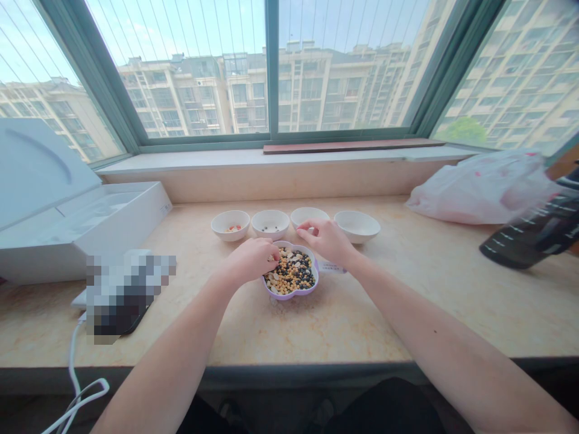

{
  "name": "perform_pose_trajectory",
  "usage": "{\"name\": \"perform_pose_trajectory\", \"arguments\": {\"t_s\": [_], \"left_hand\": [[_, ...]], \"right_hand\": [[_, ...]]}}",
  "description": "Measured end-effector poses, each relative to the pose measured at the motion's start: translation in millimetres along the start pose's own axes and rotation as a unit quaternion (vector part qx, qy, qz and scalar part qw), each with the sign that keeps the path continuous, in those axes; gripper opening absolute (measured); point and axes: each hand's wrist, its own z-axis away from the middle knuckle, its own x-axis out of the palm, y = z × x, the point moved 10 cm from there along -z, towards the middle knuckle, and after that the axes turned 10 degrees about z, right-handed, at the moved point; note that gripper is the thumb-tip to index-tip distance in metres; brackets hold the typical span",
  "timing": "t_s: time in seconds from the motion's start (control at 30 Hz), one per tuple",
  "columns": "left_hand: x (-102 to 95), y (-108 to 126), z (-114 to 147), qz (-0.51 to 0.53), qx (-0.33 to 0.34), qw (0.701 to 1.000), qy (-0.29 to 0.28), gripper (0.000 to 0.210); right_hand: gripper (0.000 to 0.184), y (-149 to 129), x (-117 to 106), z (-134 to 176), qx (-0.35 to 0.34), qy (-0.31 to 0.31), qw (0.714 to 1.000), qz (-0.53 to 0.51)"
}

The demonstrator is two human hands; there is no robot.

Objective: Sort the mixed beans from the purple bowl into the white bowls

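Curling over the left rim of the lobed dish (pixel 284 297), the left hand (pixel 253 260) is nearer the mixed beans (pixel 296 272), which spread rightward and personward from its fingers; the dish shows no clear long axis. The right hand (pixel 326 240) has its fingertips close together at the third white bowl (pixel 312 213), beyond the dish. Whether either hand's fingers clamp anything, I cannot tell.

Purple petal-shaped dish (pixel 284 296): in the middle of the tan marbled counter (pixel 389 331), mixed black and yellow beans (pixel 296 272) inside
Four round white bowls (pixel 230 235): in a row just behind it
Open white box (pixel 131 224): on the left
White plastic bag (pixel 479 194): on the right, behind the dark bottle (pixel 527 232)
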Motion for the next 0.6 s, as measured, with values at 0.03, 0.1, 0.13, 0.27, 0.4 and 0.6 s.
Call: {"name": "perform_pose_trajectory", "arguments": {"t_s": [0.03, 0.1, 0.13, 0.27, 0.4, 0.6], "left_hand": [[-0.4, -0.8, -0.1, 0.004, -0.004, 1.0, 0.005, 0.022], [-1.9, -1.8, 0.2, 0.017, -0.01, 1.0, 0.016, 0.022], [-3.5, -1.9, 0.5, 0.026, -0.011, 0.999, 0.024, 0.022], [-14.5, -1.1, 2.8, 0.122, -0.017, 0.99, 0.074, 0.016], [-23.9, 0.2, 4.3, 0.321, -0.025, 0.94, 0.114, 0.013], [-29.0, -7.4, 5.7, 0.59, -0.039, 0.79, 0.163, 0.015]], "right_hand": [[0.015, 0.1, 0.1, 0.0, 0.001, -0.001, 1.0, 0.0], [0.016, 0.2, 0.3, -0.1, 0.001, -0.003, 1.0, 0.001], [0.016, 0.2, 0.2, -0.2, 0.002, -0.004, 1.0, 0.003], [0.017, -0.7, -0.1, 0.0, 0.002, -0.003, 1.0, 0.01], [0.016, -2.6, 0.6, 0.6, -0.007, -0.004, 1.0, 0.019], [0.016, -2.2, 2.7, 0.9, -0.011, -0.007, 1.0, 0.026]]}}
